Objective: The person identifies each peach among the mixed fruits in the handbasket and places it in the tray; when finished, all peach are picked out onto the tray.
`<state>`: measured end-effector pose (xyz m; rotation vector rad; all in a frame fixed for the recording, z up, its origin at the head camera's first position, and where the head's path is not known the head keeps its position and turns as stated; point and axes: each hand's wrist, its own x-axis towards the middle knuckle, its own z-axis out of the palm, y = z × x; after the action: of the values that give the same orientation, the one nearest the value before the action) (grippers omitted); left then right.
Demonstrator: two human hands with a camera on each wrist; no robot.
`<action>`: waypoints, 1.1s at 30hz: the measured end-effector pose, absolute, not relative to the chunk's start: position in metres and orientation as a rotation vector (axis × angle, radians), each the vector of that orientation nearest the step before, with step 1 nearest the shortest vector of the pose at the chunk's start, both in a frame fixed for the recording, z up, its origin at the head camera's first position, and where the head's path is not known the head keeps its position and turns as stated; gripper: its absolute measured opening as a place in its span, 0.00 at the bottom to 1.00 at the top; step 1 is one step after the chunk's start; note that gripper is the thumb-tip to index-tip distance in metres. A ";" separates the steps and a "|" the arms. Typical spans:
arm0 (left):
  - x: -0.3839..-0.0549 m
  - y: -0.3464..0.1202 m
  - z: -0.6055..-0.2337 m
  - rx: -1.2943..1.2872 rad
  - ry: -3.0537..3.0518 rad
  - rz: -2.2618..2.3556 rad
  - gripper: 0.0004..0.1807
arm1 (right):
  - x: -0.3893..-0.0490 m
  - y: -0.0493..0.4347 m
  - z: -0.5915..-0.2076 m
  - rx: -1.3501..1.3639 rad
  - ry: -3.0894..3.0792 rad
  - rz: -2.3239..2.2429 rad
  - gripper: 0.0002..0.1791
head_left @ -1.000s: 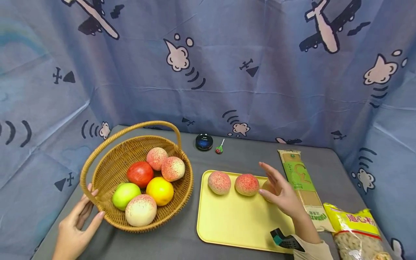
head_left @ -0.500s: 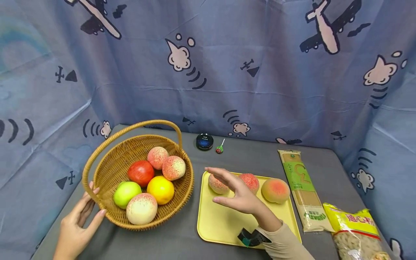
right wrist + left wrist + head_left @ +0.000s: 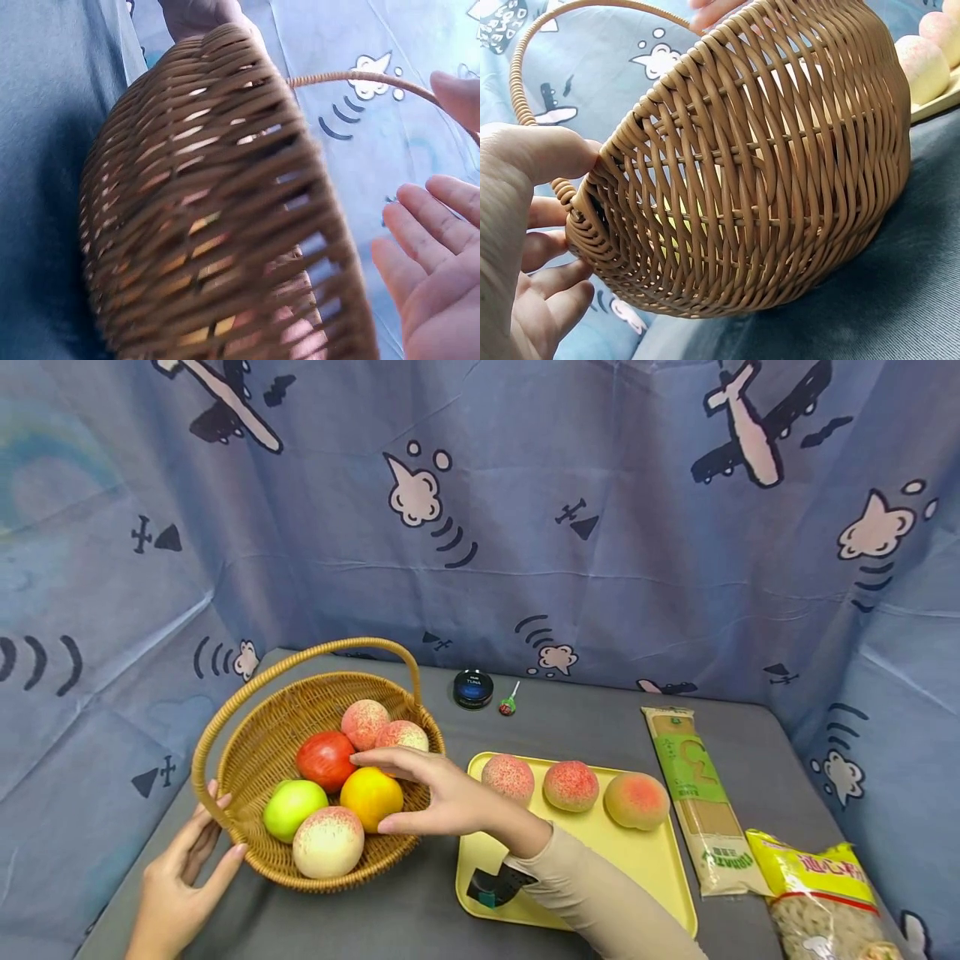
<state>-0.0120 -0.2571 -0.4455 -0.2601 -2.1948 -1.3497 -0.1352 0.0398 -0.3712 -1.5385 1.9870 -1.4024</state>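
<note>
My left hand (image 3: pixel 176 877) grips the side of a wicker basket (image 3: pixel 780 165), thumb on the rim and fingers by the foot of its arched handle. In the basket lie an orange (image 3: pixel 369 795), a green apple (image 3: pixel 294 810), a red fruit (image 3: pixel 326 762) and several peaches, the palest peach (image 3: pixel 328 843) nearest the front. My right hand (image 3: pixel 431 789) is over the basket's right rim, thumb and fingers spread apart on either side of the orange. In the right wrist view, that hand (image 3: pixel 442 277) is above the rim with fingers extended.
A yellow tray (image 3: pixel 600 877) right of the basket bears 3 peaches along its back. Behind stand a dark tuna tin (image 3: pixel 472 688) and a lollipop (image 3: pixel 507 702). A noodle packet (image 3: pixel 697 793) and a pasta bag (image 3: pixel 825 893) lie at the right. A patterned curtain (image 3: pixel 495 527) surrounds the table.
My right hand has moved left from the rightmost peach, across the tray, to above the orange in the basket. My left hand keeps its grip on the basket.
</note>
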 end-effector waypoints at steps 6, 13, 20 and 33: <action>-0.010 -0.258 -0.445 -0.214 -2.235 -1.343 0.38 | -0.143 0.010 -0.368 -1.453 1.915 -1.225 0.38; -0.009 -0.258 -0.444 -0.152 -2.286 -1.344 0.39 | -0.153 -0.011 -0.374 -1.400 1.975 -0.954 0.39; -0.010 -0.256 -0.441 -0.138 -2.280 -1.346 0.38 | -0.158 -0.017 -0.382 -1.429 2.025 -0.731 0.37; -0.013 -0.258 -0.441 -0.177 -2.244 -1.352 0.37 | -0.158 -0.019 -0.385 -1.446 2.022 -0.646 0.35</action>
<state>-0.0126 -0.2576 -0.4412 -0.1773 -2.2443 -1.3517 -0.1582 -0.0187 -0.3847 -1.4461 2.0217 -0.6456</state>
